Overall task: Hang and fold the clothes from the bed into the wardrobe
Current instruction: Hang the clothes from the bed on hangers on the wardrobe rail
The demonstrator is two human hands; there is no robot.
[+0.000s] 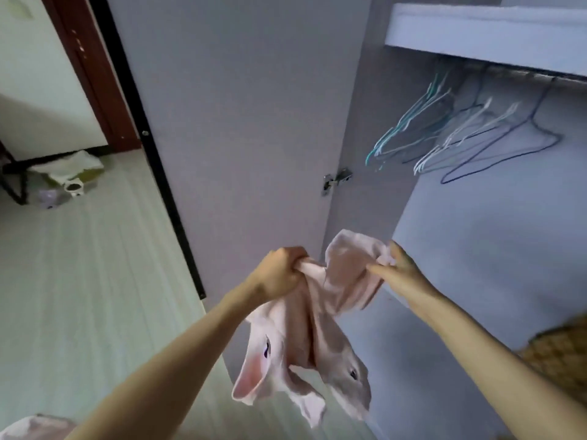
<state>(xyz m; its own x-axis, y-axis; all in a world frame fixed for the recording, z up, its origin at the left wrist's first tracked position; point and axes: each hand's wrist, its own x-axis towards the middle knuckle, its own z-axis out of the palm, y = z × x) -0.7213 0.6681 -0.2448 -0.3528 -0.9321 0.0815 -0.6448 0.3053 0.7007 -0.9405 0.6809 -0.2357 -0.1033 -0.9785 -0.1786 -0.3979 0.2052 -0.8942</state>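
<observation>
A pale pink garment (305, 338) hangs in the air in front of the open wardrobe (476, 233). My left hand (279, 271) grips a bunched edge of it in a fist. My right hand (397, 268) pinches another part of the upper edge, fingers stretched toward the wardrobe. The cloth droops below both hands, with small dark marks on it. Several empty wire hangers (444, 134) hang from the rail (524, 74) at the upper right inside the wardrobe.
The wardrobe door (241, 122) stands open to the left of my hands. A shelf (489, 30) sits above the rail. A bag and small items (66, 179) lie on the pale floor at far left. A patterned fabric (559, 354) shows at the right edge.
</observation>
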